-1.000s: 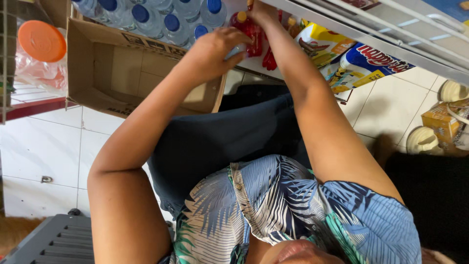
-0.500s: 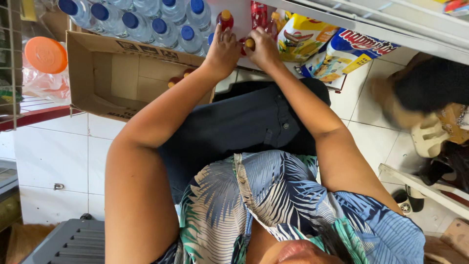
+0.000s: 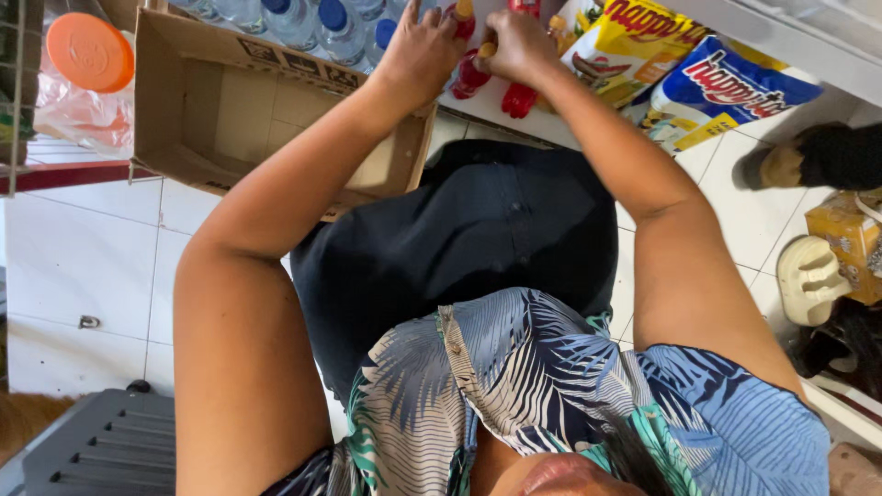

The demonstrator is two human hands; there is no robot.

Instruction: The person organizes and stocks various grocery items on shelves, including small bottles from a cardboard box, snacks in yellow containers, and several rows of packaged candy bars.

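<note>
My left hand (image 3: 418, 50) reaches over the rim of an open cardboard box (image 3: 276, 110), and its fingers are closed around a red bottle with a yellow cap (image 3: 464, 18) on a white shelf. Close beside it, my right hand (image 3: 514, 46) grips another small red bottle (image 3: 470, 75). A third red bottle (image 3: 520, 97) stands just below that hand. Both arms stretch forward from my patterned shirt over my dark lap.
Blue-capped water bottles (image 3: 312, 18) stand behind the box. Yellow (image 3: 634, 41) and blue (image 3: 726, 87) snack bags lie to the right. Another person's foot (image 3: 818, 156) and a cream sandal (image 3: 813, 280) are on the tiled floor. A grey crate (image 3: 110, 445) sits at the lower left.
Both hands stay together at the red bottles on the shelf, shifting slightly between them. The view has tilted, bringing the snack bags and the other person's foot closer.
</note>
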